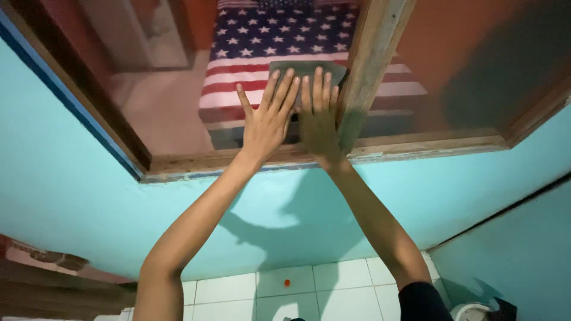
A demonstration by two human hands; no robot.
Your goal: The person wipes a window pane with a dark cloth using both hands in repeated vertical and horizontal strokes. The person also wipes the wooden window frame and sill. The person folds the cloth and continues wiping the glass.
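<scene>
both hands, left hand (267, 116) and right hand (318, 116), press flat on the grey cloth (306, 70).

A turquoise wall (71, 196) is seen below a wooden window frame (416, 145), with an upright wooden post (372, 53) set in the frame. Through the glass, a bed cover with red and white stripes and white stars on dark blue (267, 35) is seen, with a reddish wall (464, 41) shown to its right. White floor tiles (226, 291) are laid at the wall's foot, and a small orange object (287, 283) is left on one tile. A dark blue strip (59, 89) is run along the frame's left edge.
</scene>
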